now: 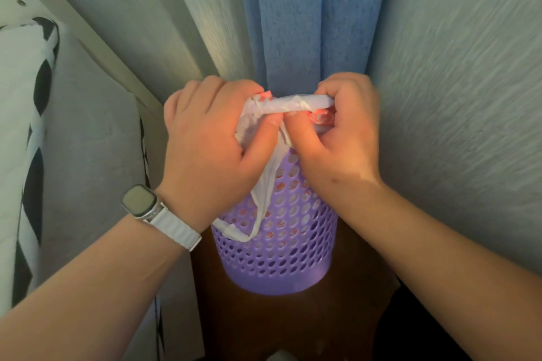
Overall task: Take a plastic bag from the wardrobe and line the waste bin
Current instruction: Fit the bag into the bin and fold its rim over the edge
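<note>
A purple perforated waste bin [281, 258] stands on a dark wooden floor, low in the middle of the view. A thin white plastic bag with red print [281, 105] is bunched above the bin's top. My left hand [211, 149] grips its left part and my right hand [340, 138] grips its right part, with a rolled edge stretched between them. One bag handle loop [252, 228] hangs down the bin's outer left side. White plastic shows through the bin's holes. The bin's rim is hidden behind my hands.
Blue curtain [308, 23] and pale curtains [454, 67] hang right behind the bin. A bed with black-and-white bedding [26, 141] and a grey mattress side [93, 155] lies close on the left. A watch [140, 199] sits on my left wrist.
</note>
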`<action>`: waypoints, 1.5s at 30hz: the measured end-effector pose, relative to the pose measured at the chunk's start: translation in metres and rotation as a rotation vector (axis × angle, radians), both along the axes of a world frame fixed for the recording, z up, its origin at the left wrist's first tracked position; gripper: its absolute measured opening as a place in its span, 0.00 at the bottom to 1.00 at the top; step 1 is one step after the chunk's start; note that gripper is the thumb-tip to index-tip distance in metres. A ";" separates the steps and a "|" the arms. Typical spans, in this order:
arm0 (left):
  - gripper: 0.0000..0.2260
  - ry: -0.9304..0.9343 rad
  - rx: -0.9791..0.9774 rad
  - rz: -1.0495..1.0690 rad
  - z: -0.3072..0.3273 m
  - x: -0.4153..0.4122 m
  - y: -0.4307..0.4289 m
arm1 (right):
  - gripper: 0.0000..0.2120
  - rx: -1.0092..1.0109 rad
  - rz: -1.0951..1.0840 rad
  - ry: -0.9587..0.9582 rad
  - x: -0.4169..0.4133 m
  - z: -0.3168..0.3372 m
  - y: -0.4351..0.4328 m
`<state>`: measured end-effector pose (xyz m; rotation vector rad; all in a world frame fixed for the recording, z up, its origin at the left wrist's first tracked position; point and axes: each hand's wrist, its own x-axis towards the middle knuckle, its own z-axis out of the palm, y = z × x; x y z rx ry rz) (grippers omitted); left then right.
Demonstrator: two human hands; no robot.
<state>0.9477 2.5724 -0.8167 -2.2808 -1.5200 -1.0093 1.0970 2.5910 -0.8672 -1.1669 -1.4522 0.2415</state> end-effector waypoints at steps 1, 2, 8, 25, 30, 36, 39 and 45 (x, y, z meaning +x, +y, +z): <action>0.09 -0.010 -0.002 -0.006 -0.001 -0.002 0.002 | 0.13 -0.004 0.005 -0.007 -0.001 0.001 -0.001; 0.09 -0.015 -0.009 -0.008 -0.001 -0.004 0.003 | 0.13 -0.008 0.013 -0.012 -0.002 0.001 -0.002; 0.10 -0.073 -0.041 0.032 -0.002 -0.017 0.010 | 0.18 0.022 0.095 -0.062 0.005 0.000 0.000; 0.12 -0.121 -0.048 0.003 0.006 -0.012 0.003 | 0.13 -0.004 0.016 0.011 0.013 -0.001 0.007; 0.15 0.010 0.020 0.044 0.006 -0.001 -0.002 | 0.12 0.028 0.009 -0.033 0.007 0.004 0.001; 0.10 -0.029 0.021 0.009 0.002 -0.006 0.004 | 0.13 -0.003 0.037 -0.039 0.001 0.006 -0.004; 0.10 -0.038 0.006 0.023 0.000 -0.011 0.006 | 0.17 -0.021 0.079 -0.021 0.002 0.006 -0.003; 0.12 -0.086 -0.026 0.050 0.001 -0.023 0.014 | 0.22 0.007 0.098 -0.005 0.013 0.005 0.006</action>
